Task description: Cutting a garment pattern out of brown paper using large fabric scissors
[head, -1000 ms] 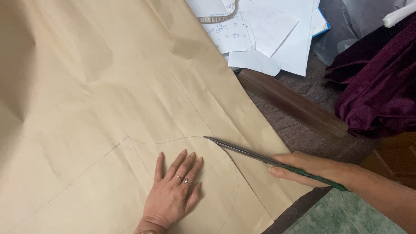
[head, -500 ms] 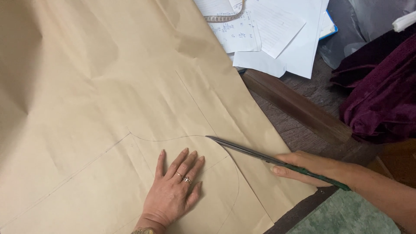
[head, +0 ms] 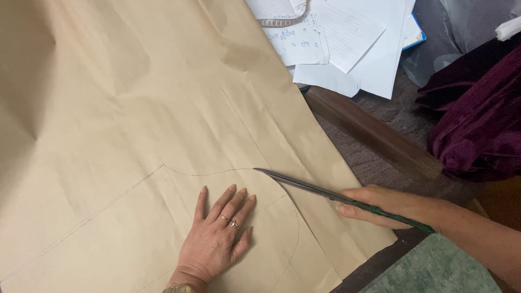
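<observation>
Two hands on brown paper, scissors at a pencilled curve

Partly cut off at the bottom edge: left hand, wrist and a gold-coloured bracelet barely in frame. Fingers spread apart, palm pressed flat on the brown paper at lower centre, holding nothing; ring on one finger. Right hand at lower right, closed around the green handles of long scissors; handle shape mostly hidden under the fingers, forearm running off the right edge. Thin dark metal blades together as far as can be made out, lying low across the paper, tip at centre frame touching a faint pencil curve. Hard to tell whether the blades sit in a cut or only rest on top.

Matte, creased kraft sheet, filling the left and middle of the frame and cut off on three sides; straight pencil lines joining the curve. Dark, worn wooden table edge showing beyond the sheet's right side. Loose white paper sheets overlapping at upper centre, writing too small to make out, with a tape measure across them. Deep purple velvet-like cloth bunched at right, partly out of frame. Green textured fabric at the lower right corner.
</observation>
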